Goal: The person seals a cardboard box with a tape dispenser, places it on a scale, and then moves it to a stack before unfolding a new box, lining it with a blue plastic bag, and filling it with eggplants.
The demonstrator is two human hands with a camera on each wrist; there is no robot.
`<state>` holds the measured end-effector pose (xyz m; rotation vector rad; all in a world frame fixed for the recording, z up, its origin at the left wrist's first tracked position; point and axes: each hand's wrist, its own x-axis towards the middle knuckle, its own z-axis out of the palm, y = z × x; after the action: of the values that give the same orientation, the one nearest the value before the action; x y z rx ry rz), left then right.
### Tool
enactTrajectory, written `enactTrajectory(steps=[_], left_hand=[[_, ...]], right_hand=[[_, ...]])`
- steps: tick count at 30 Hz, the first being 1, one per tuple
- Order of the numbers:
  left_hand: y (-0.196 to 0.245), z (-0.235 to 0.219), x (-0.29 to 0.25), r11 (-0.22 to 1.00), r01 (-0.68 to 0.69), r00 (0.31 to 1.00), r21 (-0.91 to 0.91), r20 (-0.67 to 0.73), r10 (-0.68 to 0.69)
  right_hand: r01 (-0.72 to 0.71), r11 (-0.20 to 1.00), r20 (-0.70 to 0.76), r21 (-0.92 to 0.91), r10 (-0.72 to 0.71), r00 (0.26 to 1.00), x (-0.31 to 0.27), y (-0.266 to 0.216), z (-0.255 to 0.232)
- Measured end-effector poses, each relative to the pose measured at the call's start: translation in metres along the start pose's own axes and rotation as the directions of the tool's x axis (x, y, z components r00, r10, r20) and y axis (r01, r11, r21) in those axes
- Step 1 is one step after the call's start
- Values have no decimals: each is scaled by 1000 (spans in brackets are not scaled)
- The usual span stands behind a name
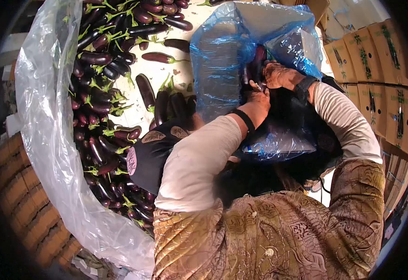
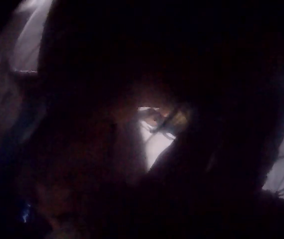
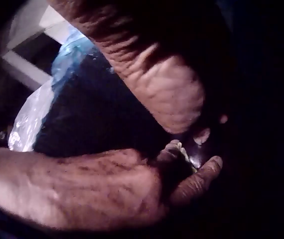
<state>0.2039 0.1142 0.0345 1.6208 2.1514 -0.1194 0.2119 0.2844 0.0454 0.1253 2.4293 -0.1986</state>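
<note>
In the head view, a dark purple eggplant (image 1: 260, 55) lies within a blue plastic liner (image 1: 218, 60). My left hand (image 1: 259, 101) pinches at its lower part, while my right hand (image 1: 279, 76) grips it from the right side, close beside the left. The right wrist view has my left hand (image 3: 92, 191) below, its fingertips at a shiny dark piece with a pale green edge, and my right hand (image 3: 167, 89) above, its fingertips partly in shadow. The left wrist view is too dark to make out either hand.
Many loose eggplants (image 1: 101, 100) cover the white surface on the left, bordered by clear plastic sheeting (image 1: 50, 135). Printed cartons (image 1: 374, 46) are stacked at the right, and brown stacked cardboard (image 1: 22, 196) stands at the lower left. Clear-blue plastic (image 1: 281, 144) hangs below the hands.
</note>
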Motion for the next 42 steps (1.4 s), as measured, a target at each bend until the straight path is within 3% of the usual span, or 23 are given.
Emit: enactTrajectory(steps=[2, 3, 4, 6, 8, 10, 12, 14, 17, 20, 22, 24, 26, 28, 29, 30, 31, 33, 34, 38, 39, 40, 42], left_hand=[[-11, -32, -4, 985, 120, 971, -124, -192, -142], [-24, -48, -4, 986, -166, 984, 7, 67, 165], [-33, -69, -5, 885, -463, 839, 50, 347, 419], [-39, -110, -12, 840, -542, 774, 14, 398, 493], [-51, -157, -23, 789, -470, 791, -396, 208, 576], [-71, -211, -44, 782, -385, 869, -490, 94, 486], [-107, -250, -74, 667, -320, 930, -672, -90, 356], [-160, -271, -97, 603, -261, 959, -754, -130, 252], [-210, -284, -154, 505, -38, 987, -862, -110, -113], [-275, -232, -196, 408, 123, 928, -905, -40, -370], [-306, -176, -225, 391, 269, 882, -880, 63, -466], [-310, -117, -250, 223, 365, 810, -904, 191, -554], [-335, -26, -277, 23, 468, 753, -883, 386, -533], [-341, 105, -302, 407, 411, 820, -816, 135, -557], [-328, 136, -314, 450, 444, 815, -775, 141, -561], [-309, 153, -322, 454, 475, 810, -754, 173, -560], [-293, 172, -329, 443, 498, 805, -745, 207, -556], [-264, 199, -337, 449, 518, 806, -728, 239, -542], [-253, 209, -339, 466, 520, 809, -716, 238, -537], [-242, 231, -317, 591, 458, 858, -664, 156, -490], [-230, 186, -305, 439, 634, 741, -636, 339, -579], [-235, 192, -302, 440, 634, 741, -636, 337, -581], [-235, 205, -295, 286, 558, 731, -779, 299, -613]], right_hand=[[23, 972, 7, 233, -25, 1000, -14, -3, -29], [-55, 948, 93, 313, 27, 995, -21, -4, -42], [-52, 949, 98, 310, 22, 995, -26, 2, -37], [107, 883, -239, 457, 6, 971, -40, 28, -20], [-21, 919, -181, 393, 100, 978, -36, 27, -28], [-68, 895, -202, 442, 173, 964, -63, 1, -75], [-11, 922, -131, 387, 67, 989, -35, 19, -57], [-41, 989, -146, 139, 61, 987, -36, -1, -55], [-185, 970, 72, 155, 175, 982, -44, -48, -56], [-224, 944, 152, 242, 191, 970, -36, -67, -38], [-268, 960, 0, 80, 269, 963, -23, -70, -16], [-279, 958, 65, 58, 276, 959, -14, -69, -7], [-258, 966, -73, 12, 259, 963, -12, -68, 3], [-255, 965, -27, -66, 254, 967, -10, -83, -12], [-248, 959, 20, -136, 253, 967, -10, -89, -16], [-246, 959, 27, -143, 252, 967, -13, -79, 2], [-74, 832, -292, -550, -108, 950, -19, -59, 34], [280, 928, -182, -247, -328, 927, -43, -77, -12], [160, 956, -131, -244, -196, 972, -29, -80, 8], [142, 943, -509, -301, -285, 812, 4, -94, 39], [191, 929, -560, -318, -346, 753, 11, -93, 42], [230, 912, -609, -340, -400, 685, 16, -92, 41], [164, 925, -591, -342, -348, 728, 9, -92, 38]])
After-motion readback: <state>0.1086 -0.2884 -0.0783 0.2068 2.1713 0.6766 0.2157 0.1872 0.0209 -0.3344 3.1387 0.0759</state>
